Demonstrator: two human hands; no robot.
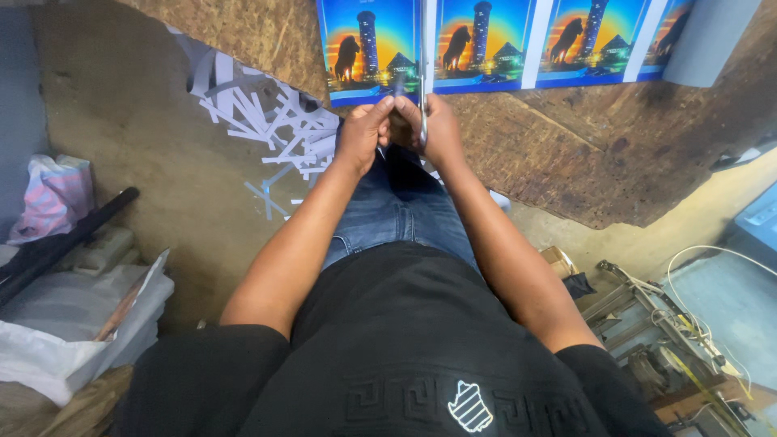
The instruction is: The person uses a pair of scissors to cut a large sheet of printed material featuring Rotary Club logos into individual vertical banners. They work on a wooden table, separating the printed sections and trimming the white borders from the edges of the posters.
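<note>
Both hands meet at the counter's [566,154] near edge: the right hand [441,129] is clamped on scissors [422,97] whose blades cross the printed sheet [486,40]; the left hand [362,129] pinches that sheet's near edge. White paper strips [267,121] lie on the floor, left.

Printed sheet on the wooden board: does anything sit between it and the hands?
Nothing visible does. The left hand and right hand meet at the printed sheet's near edge, with a metal blade running up between them.
</note>
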